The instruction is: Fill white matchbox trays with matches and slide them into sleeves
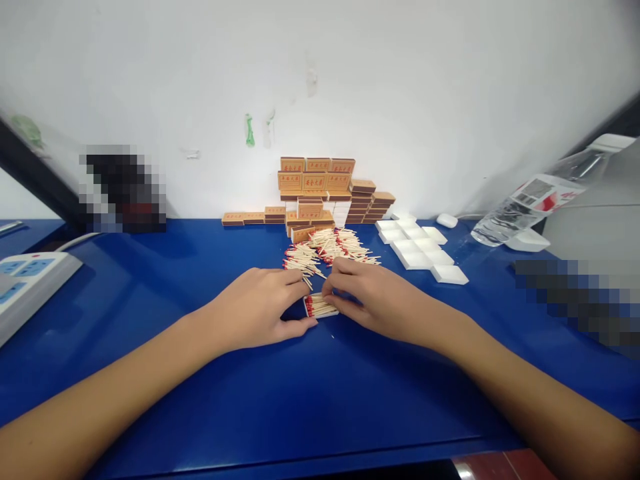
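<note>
A small white matchbox tray [327, 316] lies on the table between my hands, filled with red-tipped matches [316, 307]. My left hand [263, 305] closes about its left end, thumb at the near side and fingers at the far side. Over the tray's right part, my right hand [375, 293] has its thumb and fingers bent together, fingertips down on the matches; what exactly is between them is partly hidden. Just beyond the hands, loose matches [303, 259] lie in heaps, their red heads mostly toward the left.
Stacked matchboxes [315, 181] stand against the wall. Empty white trays [415, 243] lie to the right, near a white case [447, 221] and a tilted plastic bottle [530, 200]. A power strip [35, 273] sits at left on the blue table [300, 407].
</note>
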{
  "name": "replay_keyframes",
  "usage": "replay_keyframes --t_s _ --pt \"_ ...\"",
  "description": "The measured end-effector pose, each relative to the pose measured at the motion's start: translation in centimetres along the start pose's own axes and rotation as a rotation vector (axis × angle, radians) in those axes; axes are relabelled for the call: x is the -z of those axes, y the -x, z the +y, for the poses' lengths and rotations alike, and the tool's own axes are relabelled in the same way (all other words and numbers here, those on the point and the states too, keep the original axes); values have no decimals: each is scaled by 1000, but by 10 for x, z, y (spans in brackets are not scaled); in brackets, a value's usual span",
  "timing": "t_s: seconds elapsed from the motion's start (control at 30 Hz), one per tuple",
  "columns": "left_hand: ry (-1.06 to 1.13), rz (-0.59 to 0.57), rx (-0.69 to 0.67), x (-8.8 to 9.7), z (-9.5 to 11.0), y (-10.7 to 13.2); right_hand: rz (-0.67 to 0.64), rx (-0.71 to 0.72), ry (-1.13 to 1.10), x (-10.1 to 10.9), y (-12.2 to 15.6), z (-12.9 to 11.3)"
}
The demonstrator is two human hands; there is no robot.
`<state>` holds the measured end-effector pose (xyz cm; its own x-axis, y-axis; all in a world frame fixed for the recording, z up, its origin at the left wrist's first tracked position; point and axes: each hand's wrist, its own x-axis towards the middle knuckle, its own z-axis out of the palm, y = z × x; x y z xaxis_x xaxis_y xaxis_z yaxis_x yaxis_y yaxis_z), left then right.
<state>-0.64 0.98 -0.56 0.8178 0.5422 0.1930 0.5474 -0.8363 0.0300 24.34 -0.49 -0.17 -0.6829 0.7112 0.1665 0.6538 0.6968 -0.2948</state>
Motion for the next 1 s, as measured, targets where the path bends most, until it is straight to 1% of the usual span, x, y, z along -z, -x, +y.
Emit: replay_keyframes --t_s 0.07,0.17,0.23,0.33,0.37,0.43,0.53,0.63,0.73,0.87,1.0 --pt "-4 -18 24 3 0 -1 10 24 -14 1 0 -1" --pt "-9 -63 73 8 0 -2 -8 46 -34 3 0 0" --pt "-22 -97 94 12 0 -3 49 43 -49 6 0 3" --pt "-42 -121 115 18 2 0 198 19 -81 10 -5 13" --pt "-35 -123 125 19 3 1 221 6 -89 11 -8 15" --pt "2 -118 151 20 4 7 227 -26 -89 12 -17 18" --pt "104 -93 178 16 3 15 188 -65 -59 9 -38 15" --pt "224 -41 190 9 2 21 95 -98 20 3 -63 7" --pt "289 -17 187 5 1 25 11 -115 95 -4 -81 1" --pt "293 -21 174 5 1 28 -51 -150 151 -9 -90 0" --pt "273 -36 177 5 -1 28 -74 -172 183 -6 -85 2"
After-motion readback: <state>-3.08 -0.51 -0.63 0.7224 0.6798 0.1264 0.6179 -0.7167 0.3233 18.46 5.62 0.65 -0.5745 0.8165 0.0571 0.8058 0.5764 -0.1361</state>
